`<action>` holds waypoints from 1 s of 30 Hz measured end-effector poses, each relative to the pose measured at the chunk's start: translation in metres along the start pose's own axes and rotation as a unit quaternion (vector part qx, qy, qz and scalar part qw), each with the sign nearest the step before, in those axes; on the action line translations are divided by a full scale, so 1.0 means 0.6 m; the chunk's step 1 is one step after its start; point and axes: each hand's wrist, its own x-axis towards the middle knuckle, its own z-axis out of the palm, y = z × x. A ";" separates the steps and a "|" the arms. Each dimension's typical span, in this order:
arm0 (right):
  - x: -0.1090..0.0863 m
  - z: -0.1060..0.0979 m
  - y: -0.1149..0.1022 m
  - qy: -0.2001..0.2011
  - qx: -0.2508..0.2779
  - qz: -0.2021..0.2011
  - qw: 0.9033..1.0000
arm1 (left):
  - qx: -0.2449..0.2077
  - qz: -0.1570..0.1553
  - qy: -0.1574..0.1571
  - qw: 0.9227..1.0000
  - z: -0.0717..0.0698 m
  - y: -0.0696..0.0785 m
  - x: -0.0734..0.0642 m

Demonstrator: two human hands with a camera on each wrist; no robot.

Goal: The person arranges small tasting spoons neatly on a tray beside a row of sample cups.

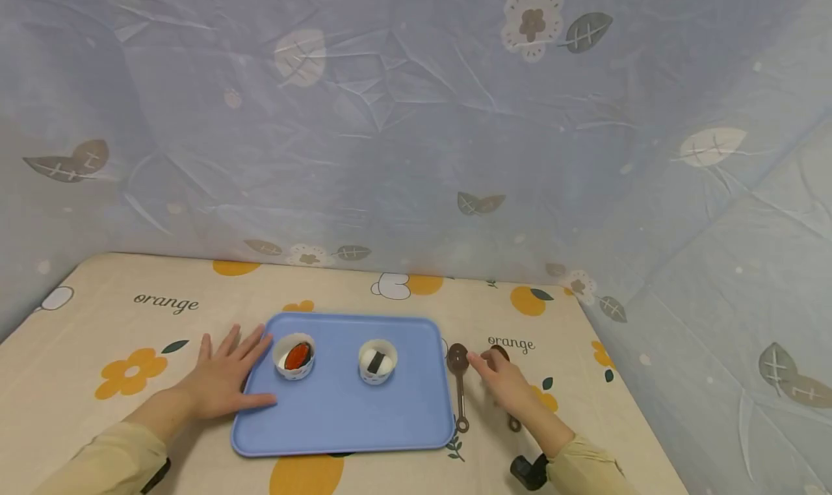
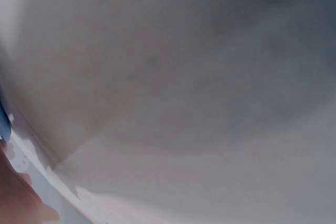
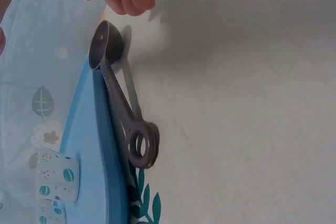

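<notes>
A blue tray point(image 1: 338, 426) lies on the cloth. My left hand point(image 1: 217, 385) rests at its left edge, fingers spread and thumb over the rim. On the tray stand two small paper cups: one point(image 1: 284, 370) holds a red piece of sushi point(image 1: 298, 355), the other point(image 1: 375, 379) a white piece with a black band point(image 1: 375, 362). My right hand point(image 1: 508, 386) hovers right of the tray, fingers slightly bent, holding nothing visible. A brown measuring spoon point(image 3: 119, 93) lies beside the tray, below the fingertips. Another brown spoon point(image 1: 514, 423) is partly hidden behind the right hand.
The tablecloth point(image 1: 195, 466) is cream with printed oranges and flowers. A bluish fabric wall point(image 1: 390, 155) rises behind the table, and another point(image 1: 734, 278) stands at the right. A black device point(image 1: 529, 473) sits at the right wrist. The left wrist view shows mostly blurred pale surface.
</notes>
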 end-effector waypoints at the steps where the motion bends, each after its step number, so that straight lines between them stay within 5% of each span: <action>1: 0.000 0.001 0.000 -0.006 0.013 0.008 1.000 | 0.000 -0.002 -0.003 1.000 0.001 -0.001 0.000; 7: 0.002 0.008 -0.001 -0.022 0.053 0.041 0.998 | 0.003 -0.005 -0.007 1.000 0.003 -0.002 0.002; 30: 0.017 0.043 -0.008 -0.035 0.060 0.095 0.993 | 0.021 0.001 -0.005 1.000 0.008 -0.001 0.003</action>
